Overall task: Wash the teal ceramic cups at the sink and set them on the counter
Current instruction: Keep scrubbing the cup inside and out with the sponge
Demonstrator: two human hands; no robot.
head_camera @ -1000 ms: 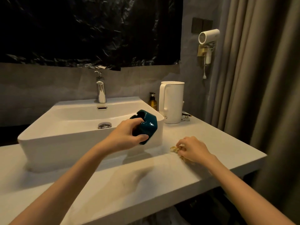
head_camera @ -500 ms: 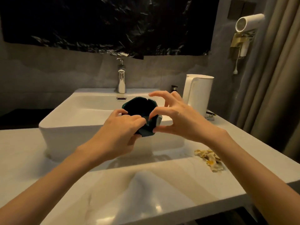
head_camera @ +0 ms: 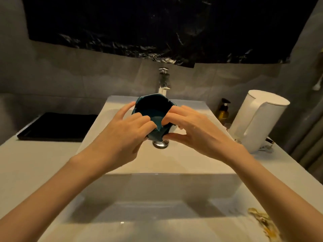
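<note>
On my feed I see a dim, warm-lit room with a grey wall (head_camera: pixel 70 75) behind, a crinkled black sheet (head_camera: pixel 157 23) covering its upper part, a black tray (head_camera: pixel 57 126) at left, and a white kettle (head_camera: pixel 258 119), amber pump bottle (head_camera: pixel 223 111) and beige curtain (head_camera: pixel 307 137) at right.

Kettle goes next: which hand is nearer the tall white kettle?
Right. The right hand, on the teal ceramic cup, sits left of the tall white kettle; the left hand holds the cup's other side, farther away.
</note>
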